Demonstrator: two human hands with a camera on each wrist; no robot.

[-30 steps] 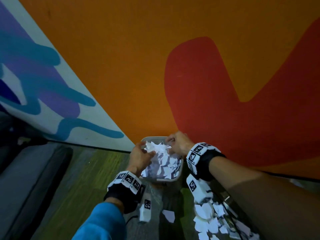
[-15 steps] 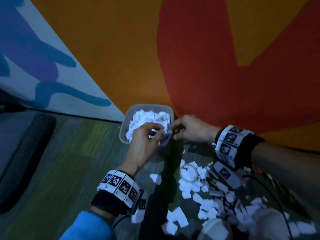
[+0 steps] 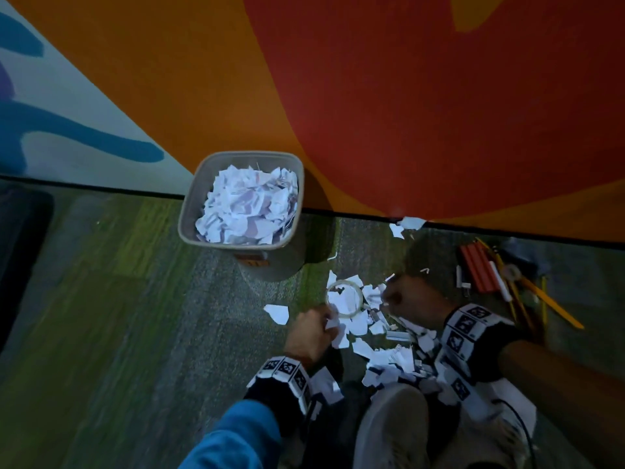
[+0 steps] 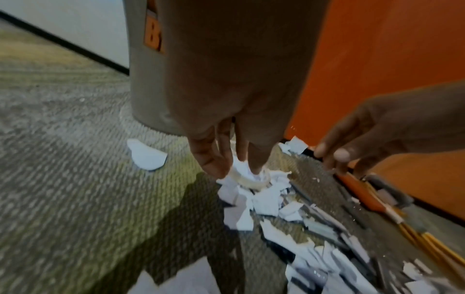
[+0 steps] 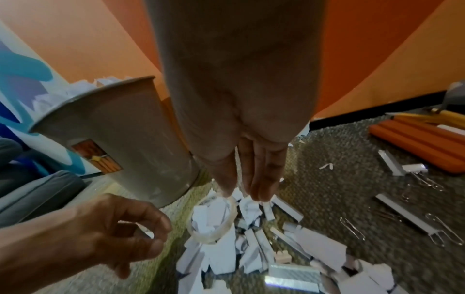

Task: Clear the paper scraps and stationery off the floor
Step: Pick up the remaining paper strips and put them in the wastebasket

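Torn white paper scraps [image 3: 385,358] litter the carpet in front of me, with a clear tape ring [image 3: 348,314] lying among them. My left hand [image 3: 324,324] is down at the pile's left edge, its curled fingers pinching a scrap. My right hand [image 3: 389,296] is over the pile just right of the ring. In the right wrist view its straight fingers [image 5: 261,191] touch the scraps beside the tape ring [image 5: 226,226]. A grey bin [image 3: 189,211], heaped with paper, stands by the wall to the upper left.
Yellow pencils [image 3: 554,304] and a red ribbed case [image 3: 477,269] lie at the right by the wall. Staple strips [image 5: 400,210] and paper clips [image 5: 352,228] are scattered on the carpet. My shoe [image 3: 389,428] is below the pile. A dark cushion [image 3: 20,248] sits far left.
Both hands left the bin's top and came down and right to the scrap pile on the floor. The camera has tilted down toward the carpet.
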